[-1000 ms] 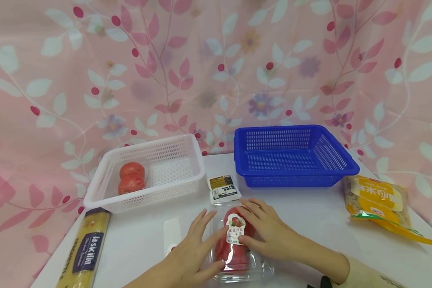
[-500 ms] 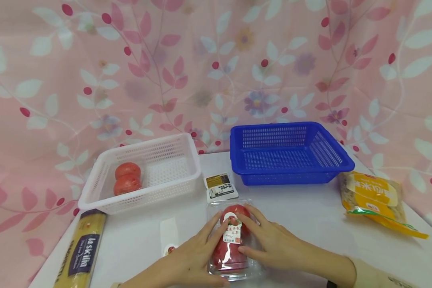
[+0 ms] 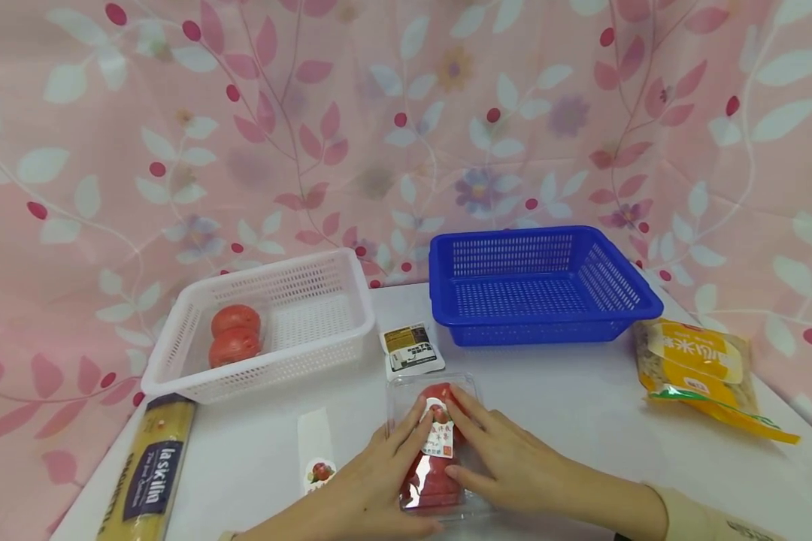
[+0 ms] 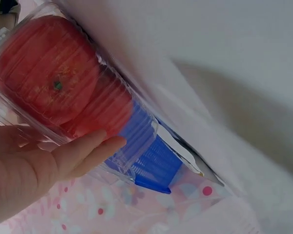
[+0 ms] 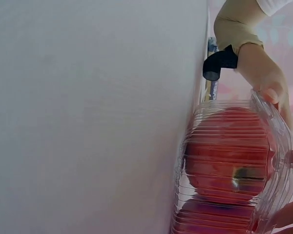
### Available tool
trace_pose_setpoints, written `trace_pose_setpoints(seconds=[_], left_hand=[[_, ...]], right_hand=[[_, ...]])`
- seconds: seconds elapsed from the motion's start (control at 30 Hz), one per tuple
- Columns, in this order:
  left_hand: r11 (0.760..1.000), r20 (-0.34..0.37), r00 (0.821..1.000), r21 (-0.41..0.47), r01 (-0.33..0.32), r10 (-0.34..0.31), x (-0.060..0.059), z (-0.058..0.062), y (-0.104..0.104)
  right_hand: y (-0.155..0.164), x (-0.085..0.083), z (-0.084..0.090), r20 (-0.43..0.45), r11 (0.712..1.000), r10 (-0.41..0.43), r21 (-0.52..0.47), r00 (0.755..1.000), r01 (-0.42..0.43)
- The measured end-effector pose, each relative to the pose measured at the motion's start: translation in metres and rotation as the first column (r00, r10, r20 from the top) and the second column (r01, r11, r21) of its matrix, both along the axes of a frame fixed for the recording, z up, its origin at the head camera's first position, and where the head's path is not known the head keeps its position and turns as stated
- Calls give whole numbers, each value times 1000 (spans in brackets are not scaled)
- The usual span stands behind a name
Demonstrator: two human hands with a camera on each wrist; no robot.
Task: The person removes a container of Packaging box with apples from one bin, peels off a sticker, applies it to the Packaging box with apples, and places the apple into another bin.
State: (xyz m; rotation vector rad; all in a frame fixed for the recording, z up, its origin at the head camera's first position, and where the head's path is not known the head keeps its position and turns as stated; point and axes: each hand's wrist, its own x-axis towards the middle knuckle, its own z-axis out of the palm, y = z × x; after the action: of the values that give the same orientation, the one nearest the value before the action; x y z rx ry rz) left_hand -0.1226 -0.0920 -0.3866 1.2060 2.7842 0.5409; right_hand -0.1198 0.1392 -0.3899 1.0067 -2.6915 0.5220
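Note:
A clear plastic box (image 3: 470, 386) of red fruit lies on the white table between both hands. Across its lid runs a white label (image 3: 440, 437) with a red fruit picture and red writing. My left hand (image 3: 372, 481) lies along the box's left side, its extended fingertips on the label's upper part. From the right, my right hand (image 3: 514, 460) touches the lid and label with outstretched fingers. Ribbed sides of the box (image 4: 107, 83) show red fruit in the left wrist view, beside the left hand (image 4: 34, 168). Fingers partly cover the label.
A backing strip with a fruit sticker (image 3: 316, 451) lies left of the box, near a spaghetti packet (image 3: 150, 473). Behind stand a white basket (image 3: 271, 368) with packed red fruit (image 3: 235, 330), a small white packet (image 3: 413, 349), a blue basket (image 3: 541, 332) and a yellow bag (image 3: 704, 368).
My hands have drawn closer together over the lid. The left fingers have come down from above the box's left edge onto the label. The head view has shifted slightly.

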Motion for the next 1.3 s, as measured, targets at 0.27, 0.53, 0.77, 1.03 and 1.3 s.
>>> trace_pose_setpoints(seconds=[0.27,0.53,0.77,1.03,1.3], left_hand=[[999,-103,994,-23,-49,46,3,3,5],[998,-184,982,59,-34,45,1,18,14],[988,-340,940,153,23,31,-10,37,24],[963,-415,910,241,121,-11,-38,64,52],[923,-516,855,309,230,-40,-78,92,83]], right_hand=[[3,1,3,-10,1000,-5,-24,1000,5],[14,-3,23,-17,996,4,-86,1000,-5],[26,-10,48,-10,987,-7,-159,1000,5],[48,-28,74,34,957,-21,-288,999,30],[69,-50,107,-38,929,-77,-366,996,58]])
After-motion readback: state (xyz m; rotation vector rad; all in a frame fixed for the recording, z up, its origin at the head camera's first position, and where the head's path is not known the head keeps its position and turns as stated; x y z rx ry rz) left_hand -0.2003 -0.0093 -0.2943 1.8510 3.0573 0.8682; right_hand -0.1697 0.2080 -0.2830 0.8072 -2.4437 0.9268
